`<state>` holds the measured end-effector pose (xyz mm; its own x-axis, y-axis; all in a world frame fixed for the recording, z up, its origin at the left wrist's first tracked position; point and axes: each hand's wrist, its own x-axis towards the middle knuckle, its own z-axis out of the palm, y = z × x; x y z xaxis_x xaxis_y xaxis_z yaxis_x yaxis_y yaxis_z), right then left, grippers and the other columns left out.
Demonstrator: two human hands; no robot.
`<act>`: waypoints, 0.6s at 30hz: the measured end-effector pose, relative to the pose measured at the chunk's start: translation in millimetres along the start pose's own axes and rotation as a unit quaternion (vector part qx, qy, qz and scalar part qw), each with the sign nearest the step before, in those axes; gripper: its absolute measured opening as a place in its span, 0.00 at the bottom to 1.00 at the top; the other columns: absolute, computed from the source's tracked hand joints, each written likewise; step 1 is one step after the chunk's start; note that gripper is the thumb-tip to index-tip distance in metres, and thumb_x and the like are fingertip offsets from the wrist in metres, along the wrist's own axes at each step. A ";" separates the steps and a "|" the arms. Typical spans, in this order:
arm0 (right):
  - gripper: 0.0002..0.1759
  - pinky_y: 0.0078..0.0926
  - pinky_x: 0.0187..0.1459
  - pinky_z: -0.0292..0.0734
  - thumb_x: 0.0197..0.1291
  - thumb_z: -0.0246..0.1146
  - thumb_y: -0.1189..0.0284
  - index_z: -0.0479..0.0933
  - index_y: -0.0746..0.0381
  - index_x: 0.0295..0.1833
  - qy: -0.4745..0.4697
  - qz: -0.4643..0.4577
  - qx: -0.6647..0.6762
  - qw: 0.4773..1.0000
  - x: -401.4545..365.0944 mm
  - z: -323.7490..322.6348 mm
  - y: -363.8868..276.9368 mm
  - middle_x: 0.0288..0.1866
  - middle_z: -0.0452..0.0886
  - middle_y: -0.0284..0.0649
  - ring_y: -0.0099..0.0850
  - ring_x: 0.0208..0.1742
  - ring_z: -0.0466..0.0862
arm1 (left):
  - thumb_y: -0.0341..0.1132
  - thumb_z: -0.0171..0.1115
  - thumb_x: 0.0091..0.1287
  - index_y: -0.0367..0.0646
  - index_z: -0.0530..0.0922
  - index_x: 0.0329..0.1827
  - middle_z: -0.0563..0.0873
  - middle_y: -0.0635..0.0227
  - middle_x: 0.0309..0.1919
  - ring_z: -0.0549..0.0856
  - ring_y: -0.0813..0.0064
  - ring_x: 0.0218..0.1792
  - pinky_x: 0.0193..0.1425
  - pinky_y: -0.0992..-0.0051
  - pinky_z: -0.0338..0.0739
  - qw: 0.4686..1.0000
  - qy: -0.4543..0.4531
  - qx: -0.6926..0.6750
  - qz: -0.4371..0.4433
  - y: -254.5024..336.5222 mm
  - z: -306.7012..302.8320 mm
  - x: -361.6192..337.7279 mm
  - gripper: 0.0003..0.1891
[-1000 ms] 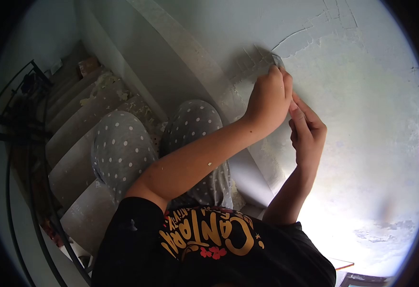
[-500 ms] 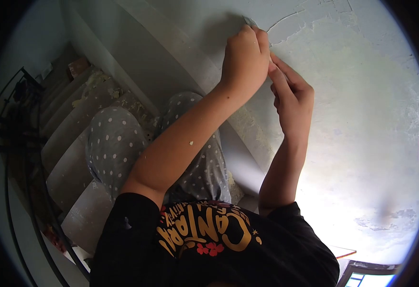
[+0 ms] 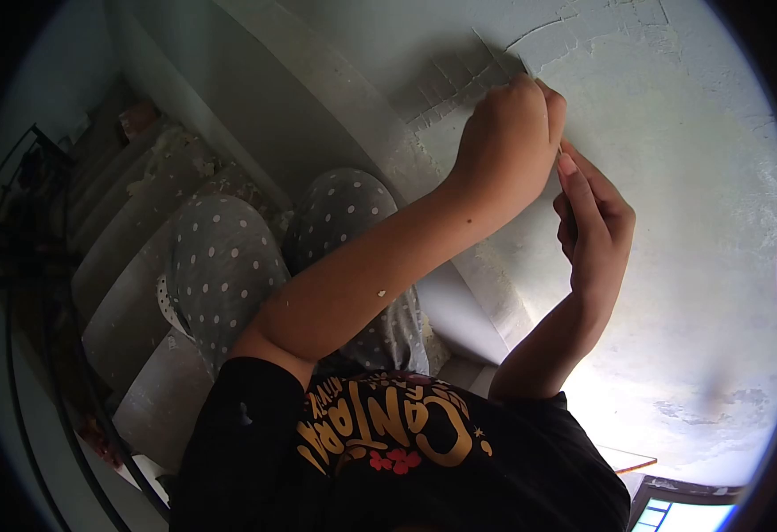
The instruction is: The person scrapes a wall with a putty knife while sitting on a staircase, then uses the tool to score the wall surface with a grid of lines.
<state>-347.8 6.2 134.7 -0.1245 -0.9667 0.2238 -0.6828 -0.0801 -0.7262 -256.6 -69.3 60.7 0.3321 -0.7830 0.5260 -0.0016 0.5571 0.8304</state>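
A thin tool [image 3: 524, 65], like a scraper, sits mostly within both hands; only a bit of its edge shows beyond the fingers, against the plastered wall [image 3: 672, 186]. My left hand [image 3: 514, 124] is closed around its upper part, close to the wall. Below and to the right, my right hand [image 3: 597, 217] is closed on the lower part, thumb stretched along it. Cracked, lifted lines of wall coating [image 3: 455, 93] run to the upper left of my hands.
Stairs [image 3: 127, 293] with scattered flakes descend on the left beside a black metal railing [image 3: 74, 346]. My bent knees [image 3: 229, 239] in dotted trousers are below. A brown block [image 3: 138, 120] stands on an upper-left step. A window [image 3: 681, 514] shows at the lower right.
Both hands and the tool have moved right and slightly down along the wall. More cracked lines in the coating now show to the left of my left hand.
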 end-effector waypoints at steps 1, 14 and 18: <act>0.20 0.14 0.22 0.54 0.69 0.67 0.61 0.84 0.62 0.60 0.001 0.001 -0.001 1.000 3.6 2.7 0.4 0.19 0.65 0.22 0.12 0.20 0.61 | 0.35 0.51 0.73 0.28 0.74 0.29 0.82 0.42 0.25 0.84 0.42 0.30 0.36 0.55 0.78 1.000 -0.001 -0.002 0.000 -0.9 -1.8 2.3 0.17; 0.21 0.16 0.23 0.54 0.66 0.68 0.60 0.85 0.60 0.59 -0.020 -0.086 -0.006 0.996 22.2 25.6 -6.0 0.19 0.67 0.22 0.12 0.20 0.63 | 0.37 0.47 0.75 0.27 0.74 0.31 0.81 0.40 0.24 0.83 0.40 0.30 0.36 0.55 0.78 0.995 0.065 0.021 0.071 -18.7 -17.1 27.5 0.19; 0.21 0.14 0.21 0.53 0.69 0.66 0.60 0.83 0.62 0.61 0.016 -0.052 -0.023 0.998 -4.2 -8.1 -3.7 0.19 0.68 0.24 0.13 0.19 0.63 | 0.35 0.50 0.74 0.29 0.73 0.31 0.80 0.42 0.24 0.83 0.41 0.29 0.34 0.55 0.78 1.000 -0.003 -0.012 -0.022 15.7 -3.6 6.2 0.16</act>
<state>-350.5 12.6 141.7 -0.0732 -0.9457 0.3167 -0.7259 -0.1672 -0.6671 -251.1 -64.4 76.3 0.3260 -0.8079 0.4909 0.0343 0.5291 0.8479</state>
